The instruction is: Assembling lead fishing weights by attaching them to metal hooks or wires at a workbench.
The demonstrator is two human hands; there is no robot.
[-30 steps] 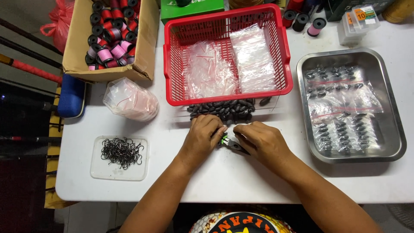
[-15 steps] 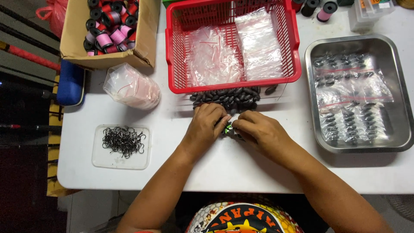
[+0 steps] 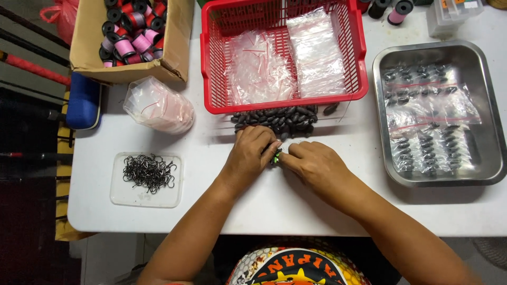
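Observation:
Both hands meet at the middle of the white table. My left hand and my right hand pinch a small green and black object between their fingertips. Most of that object is hidden by the fingers. Just beyond the hands lies a pile of small dark oval pieces, in front of the red basket.
The red basket holds clear plastic bags. A steel tray at the right holds bagged dark pieces. A clear lid with black hooks lies at the left, a bag bundle and a cardboard box of thread spools behind it.
Both hands stay together on the small object, with only slight finger movement. The view has shifted a little, so the table contents sit higher in the frame.

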